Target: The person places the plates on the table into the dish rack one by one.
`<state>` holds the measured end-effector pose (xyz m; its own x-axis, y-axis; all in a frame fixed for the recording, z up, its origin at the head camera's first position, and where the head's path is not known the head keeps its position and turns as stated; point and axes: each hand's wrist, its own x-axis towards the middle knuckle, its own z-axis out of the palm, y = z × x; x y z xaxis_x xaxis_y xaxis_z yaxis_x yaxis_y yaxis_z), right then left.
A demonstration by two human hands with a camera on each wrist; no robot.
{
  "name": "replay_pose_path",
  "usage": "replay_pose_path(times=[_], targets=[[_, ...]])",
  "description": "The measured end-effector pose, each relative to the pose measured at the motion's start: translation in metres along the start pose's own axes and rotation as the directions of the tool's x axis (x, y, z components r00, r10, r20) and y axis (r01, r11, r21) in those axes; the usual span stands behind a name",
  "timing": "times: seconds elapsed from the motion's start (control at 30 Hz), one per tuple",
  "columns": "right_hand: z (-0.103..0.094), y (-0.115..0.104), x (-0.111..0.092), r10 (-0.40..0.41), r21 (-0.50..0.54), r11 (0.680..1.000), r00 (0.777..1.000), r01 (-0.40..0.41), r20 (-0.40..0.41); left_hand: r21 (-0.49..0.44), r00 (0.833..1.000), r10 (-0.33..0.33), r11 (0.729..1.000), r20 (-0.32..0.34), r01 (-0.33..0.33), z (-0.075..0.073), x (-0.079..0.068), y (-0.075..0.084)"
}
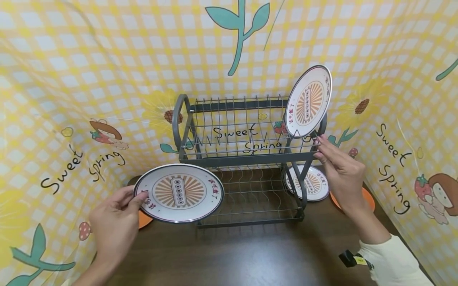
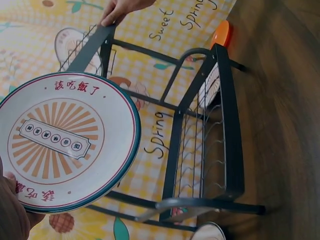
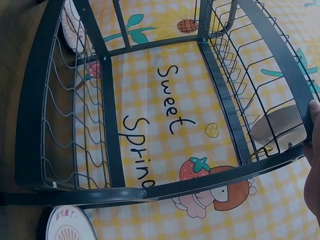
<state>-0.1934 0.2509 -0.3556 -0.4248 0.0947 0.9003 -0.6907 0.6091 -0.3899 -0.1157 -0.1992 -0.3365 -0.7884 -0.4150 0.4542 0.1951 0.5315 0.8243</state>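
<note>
Jutting rightward from the pinching fingers of the left hand (image 1: 116, 220), a plate (image 1: 179, 194) tilted before the rack's (image 1: 247, 160) front left corner, while the right hand (image 1: 341, 171) gripped the upper front right corner beside a second plate (image 1: 309, 104).

Kitchen-like nook — yellow checked sheeting (image 1: 161, 59) on three sides, wood-look tabletop (image 1: 243, 254), two-tier dish rack (image 1: 247, 159), decorated plates (image 1: 179, 192)

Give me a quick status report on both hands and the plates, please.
Left hand pinching patterned plate, outside dish rack. Right hand gripping rack's upper right front corner. Second plate standing at upper right end; that spot's taken.
</note>
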Motion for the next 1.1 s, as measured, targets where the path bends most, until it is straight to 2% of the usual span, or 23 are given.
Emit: replay_pose_path(times=[0.27,0.37,0.47,0.57,0.67,0.77,0.83,0.97,1.1], targets=[[-0.005,-0.008,-0.003,0.102,-0.063,0.993,0.995,-0.101,0.011,-0.068,0.998,0.044,0.997,0.045,-0.041,0.014,0.003,0.018],[-0.006,-0.019,-0.001,0.183,-0.013,0.983,0.983,-0.183,-0.005,-0.093,0.996,0.07,0.994,0.062,-0.064,0.021,0.005,0.024],[-0.007,-0.031,0.002,0.256,0.108,0.962,0.965,-0.249,-0.053,-0.148,0.994,0.082,0.987,0.078,-0.069,0.028,0.006,0.03],[-0.005,-0.039,0.003,0.246,0.226,0.95,0.962,-0.215,-0.12,-0.189,0.992,0.094,0.979,0.084,-0.076,0.035,0.006,0.034],[-0.002,-0.044,0.002,0.166,0.299,0.946,0.978,-0.122,-0.126,-0.2,0.988,0.123,0.974,0.092,-0.103,0.041,0.004,0.037],[-0.001,-0.048,-0.002,0.129,0.293,0.948,0.992,-0.125,0.005,-0.195,0.984,0.144,0.973,0.106,-0.121,0.047,0.001,0.041],[0.0,-0.053,-0.004,0.142,0.276,0.945,0.98,-0.176,0.136,-0.199,0.982,0.14,0.973,0.123,-0.114,0.051,0.001,0.045],[0.005,-0.069,-0.004,0.209,0.186,0.94,0.912,-0.287,0.352,-0.203,0.98,0.136,0.974,0.148,-0.104,0.058,0.001,0.051],[0.013,-0.082,-0.003,0.279,0.101,0.925,0.834,-0.367,0.476,-0.25,0.975,0.141,0.964,0.174,-0.094,0.065,-0.001,0.055]])
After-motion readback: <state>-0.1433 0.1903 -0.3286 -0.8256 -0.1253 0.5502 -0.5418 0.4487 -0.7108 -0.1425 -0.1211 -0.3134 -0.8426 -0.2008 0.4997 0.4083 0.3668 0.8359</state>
